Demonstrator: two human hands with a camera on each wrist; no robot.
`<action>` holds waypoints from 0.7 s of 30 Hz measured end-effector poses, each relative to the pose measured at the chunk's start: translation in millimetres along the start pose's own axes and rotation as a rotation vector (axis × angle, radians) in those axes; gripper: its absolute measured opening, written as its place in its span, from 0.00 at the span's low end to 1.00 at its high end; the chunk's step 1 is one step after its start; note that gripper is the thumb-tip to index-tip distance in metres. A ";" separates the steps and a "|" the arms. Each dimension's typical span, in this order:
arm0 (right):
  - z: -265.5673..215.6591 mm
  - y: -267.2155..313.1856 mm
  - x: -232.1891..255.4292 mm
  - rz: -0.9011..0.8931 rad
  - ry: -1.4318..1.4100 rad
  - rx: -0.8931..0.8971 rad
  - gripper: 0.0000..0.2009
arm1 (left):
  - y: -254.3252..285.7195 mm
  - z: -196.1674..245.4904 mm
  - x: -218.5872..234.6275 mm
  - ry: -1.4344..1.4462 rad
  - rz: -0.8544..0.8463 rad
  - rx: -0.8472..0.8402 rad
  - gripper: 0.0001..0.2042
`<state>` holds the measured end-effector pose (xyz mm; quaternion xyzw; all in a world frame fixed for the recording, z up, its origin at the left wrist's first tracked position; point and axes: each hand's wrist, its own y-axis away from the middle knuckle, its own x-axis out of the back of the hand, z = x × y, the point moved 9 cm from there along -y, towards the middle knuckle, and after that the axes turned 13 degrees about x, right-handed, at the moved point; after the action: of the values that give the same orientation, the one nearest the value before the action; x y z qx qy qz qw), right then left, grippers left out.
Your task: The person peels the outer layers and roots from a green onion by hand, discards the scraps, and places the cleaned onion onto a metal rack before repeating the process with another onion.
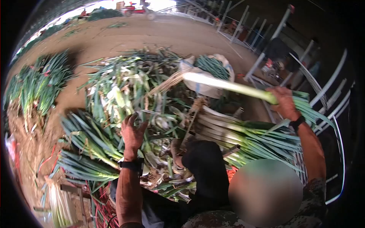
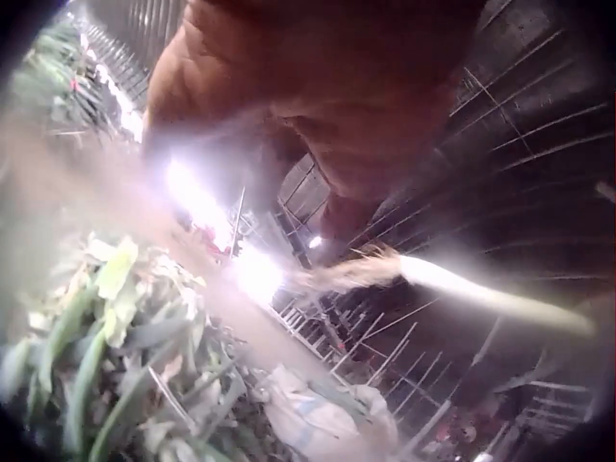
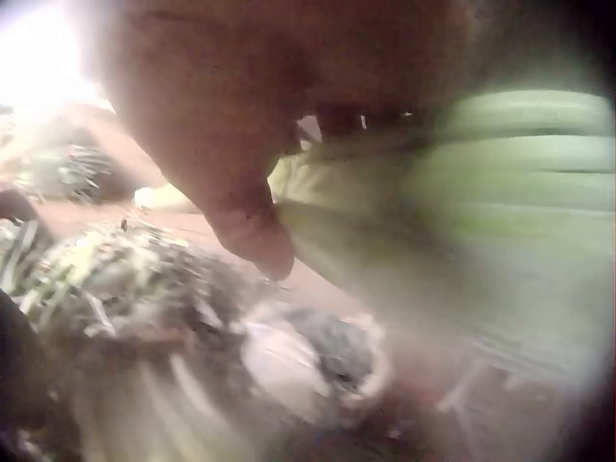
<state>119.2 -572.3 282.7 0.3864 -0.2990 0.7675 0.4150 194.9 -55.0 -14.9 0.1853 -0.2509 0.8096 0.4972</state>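
Note:
A long green onion (image 1: pixel 228 86) with a white stalk and brown roots is gripped at its green part by my right hand (image 1: pixel 284 103), roots pointing left. My left hand (image 1: pixel 132 133) is raised over the heap of leaves with fingers spread, holding nothing. In the left wrist view the onion's white stalk (image 2: pixel 491 296) and roots lie beyond the left hand (image 2: pixel 308 106). The right wrist view shows the right hand (image 3: pixel 260 125) with its thumb against the blurred stalk. Below it, a row of onions (image 1: pixel 243 133) lies with roots to the left.
Trimmed leaves (image 1: pixel 125 87) are heaped in front, beside a white sack (image 1: pixel 207 89) holding green leaves. Onion bundles (image 1: pixel 91 142) lie at the left, others (image 1: pixel 42 83) farther off. Metal rails (image 1: pixel 330 83) stand at the right. A low wooden stool (image 1: pixel 78 195) is at the lower left.

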 end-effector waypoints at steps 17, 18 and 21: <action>56.8 239.1 -109.1 -0.047 -0.216 -0.403 0.34 | 20.6 -33.9 -70.6 -0.056 -0.390 0.084 0.20; 28.5 223.2 -127.0 -0.030 -0.313 -0.352 0.34 | 21.7 -29.2 -67.8 -0.060 -0.378 0.042 0.20; -49.9 187.9 -182.4 -0.090 -0.501 -0.208 0.34 | 23.3 -27.0 -63.0 -0.094 -0.379 0.039 0.20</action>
<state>3.9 -697.0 77.2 0.5323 -0.4521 0.5941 0.3993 200.2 -92.7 -76.5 0.2764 -0.2186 0.6967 0.6249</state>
